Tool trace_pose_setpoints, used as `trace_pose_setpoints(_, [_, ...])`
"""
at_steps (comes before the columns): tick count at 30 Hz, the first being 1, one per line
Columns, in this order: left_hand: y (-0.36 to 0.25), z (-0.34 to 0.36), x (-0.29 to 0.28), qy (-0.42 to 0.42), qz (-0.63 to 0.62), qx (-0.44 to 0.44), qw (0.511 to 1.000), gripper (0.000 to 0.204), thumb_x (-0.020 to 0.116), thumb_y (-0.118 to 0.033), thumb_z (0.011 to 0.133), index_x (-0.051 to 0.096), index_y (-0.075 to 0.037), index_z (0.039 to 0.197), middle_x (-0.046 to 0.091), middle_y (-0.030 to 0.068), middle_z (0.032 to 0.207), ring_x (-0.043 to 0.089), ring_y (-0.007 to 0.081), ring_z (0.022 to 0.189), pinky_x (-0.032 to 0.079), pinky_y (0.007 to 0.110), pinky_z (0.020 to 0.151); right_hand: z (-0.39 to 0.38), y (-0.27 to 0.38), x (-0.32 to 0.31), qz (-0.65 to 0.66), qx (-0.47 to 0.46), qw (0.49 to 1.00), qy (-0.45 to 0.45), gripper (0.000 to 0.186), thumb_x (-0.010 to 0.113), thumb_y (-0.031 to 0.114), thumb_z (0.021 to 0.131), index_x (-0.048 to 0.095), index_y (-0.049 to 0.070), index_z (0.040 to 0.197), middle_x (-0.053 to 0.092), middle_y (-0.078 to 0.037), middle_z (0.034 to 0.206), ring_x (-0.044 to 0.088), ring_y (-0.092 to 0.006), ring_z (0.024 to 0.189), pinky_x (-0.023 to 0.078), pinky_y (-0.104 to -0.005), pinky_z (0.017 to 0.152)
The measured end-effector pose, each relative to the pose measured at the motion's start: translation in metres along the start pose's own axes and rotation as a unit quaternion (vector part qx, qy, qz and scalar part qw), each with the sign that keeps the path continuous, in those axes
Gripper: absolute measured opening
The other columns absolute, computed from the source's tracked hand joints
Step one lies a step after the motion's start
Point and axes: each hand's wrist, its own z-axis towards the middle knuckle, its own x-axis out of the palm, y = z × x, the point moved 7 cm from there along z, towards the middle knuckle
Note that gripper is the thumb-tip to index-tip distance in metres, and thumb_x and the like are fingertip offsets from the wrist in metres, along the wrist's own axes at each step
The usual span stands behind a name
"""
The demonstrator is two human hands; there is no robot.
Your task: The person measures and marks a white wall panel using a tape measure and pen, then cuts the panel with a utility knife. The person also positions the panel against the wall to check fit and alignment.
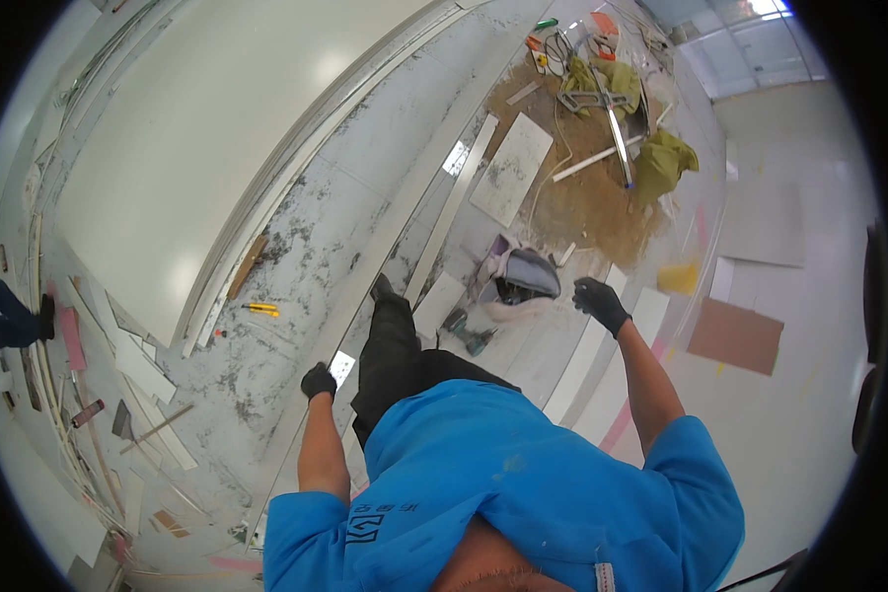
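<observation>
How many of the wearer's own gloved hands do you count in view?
2: the left hand appears left of the dark trousers, the right hand right of the open bag. Neither is hidden.

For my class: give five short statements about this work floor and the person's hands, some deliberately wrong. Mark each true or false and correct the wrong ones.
1. The left hand wears a dark glove. True.
2. The right hand grips the drill. False: the drill lies apart from the right hand.
3. The open bag is nearer the right hand than the left. True.
4. The yellow tool lies on top of the large pale panel. False: the yellow tool lies on the floor beside the large pale panel.
5. The person's shirt is red. False: the shirt is blue.
</observation>
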Motion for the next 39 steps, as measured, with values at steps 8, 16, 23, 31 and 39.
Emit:
trace_pose_setpoints(8, [0.011, -0.023, 0.016, 0.015, -0.048, -0.100, 0.994, 0.036, 0.062, -0.036, 0.084, 0.058, -0.017, 0.114, 0.066, 0.0099, 0.100, 0.065, 0.0306, 0.094, 0.051, 0.044, 0.077, 0.211, 0.147, 0.015, 0.128, 0.076, 0.988, 0.038, 0.033, 0.060, 0.032, 0.090, 0.057, 0.005, 0.107, 0.063, -0.008, 0.085, 0.063, -0.0171, 0.073, 0.052, -0.0326, 0.060])
trace_pose_setpoints(16, [-0.005, -0.031, -0.003, 0.048, -0.069, -0.306, 0.948, 0.054, 0.057, -0.047, 0.085, 0.051, -0.021, 0.131, 0.055, 0.0028, 0.130, 0.050, 0.0252, 0.121, 0.033, 0.053, 0.100, 0.404, 0.212, 0.073, 0.223, 0.190, 0.955, 0.053, 0.052, 0.071, 0.045, 0.079, 0.056, 0.002, 0.102, 0.055, -0.011, 0.098, 0.060, -0.0270, 0.090, 0.055, -0.0433, 0.071])
trace_pose_setpoints(23, [-0.030, -0.063, 0.020, -0.324, -0.547, -0.486, 0.599, 0.066, 0.067, -0.039, 0.082, 0.045, -0.002, 0.132, 0.051, 0.0228, 0.130, 0.043, 0.0329, 0.126, 0.041, 0.049, 0.099, 0.527, 0.198, 0.080, 0.312, 0.198, 0.929, 0.014, 0.038, 0.070, 0.030, 0.081, 0.059, -0.001, 0.099, 0.064, -0.015, 0.091, 0.066, -0.0280, 0.084, 0.059, -0.0448, 0.068])
trace_pose_setpoints(31, [-0.252, 0.067, -0.062, -0.175, -0.931, -0.311, 0.079, 0.048, 0.053, -0.031, 0.088, 0.049, -0.005, 0.127, 0.056, 0.0164, 0.125, 0.051, 0.0334, 0.117, 0.041, 0.045, 0.101, 0.564, 0.166, 0.053, 0.370, 0.238, 0.898, 0.016, 0.028, 0.063, 0.018, 0.083, 0.060, -0.001, 0.103, 0.064, -0.016, 0.097, 0.066, -0.0321, 0.085, 0.058, -0.0479, 0.073])
trace_pose_setpoints(39, [-0.250, 0.059, -0.049, -0.140, -0.920, -0.333, 0.155, 0.041, 0.053, -0.014, 0.087, 0.048, 0.000, 0.125, 0.056, 0.0186, 0.124, 0.054, 0.0325, 0.115, 0.045, 0.044, 0.100, 0.628, 0.137, -0.002, 0.284, 0.179, 0.939, 0.072, 0.028, 0.062, 0.015, 0.081, 0.061, -0.002, 0.103, 0.065, -0.016, 0.096, 0.066, -0.0305, 0.084, 0.057, -0.0442, 0.071])
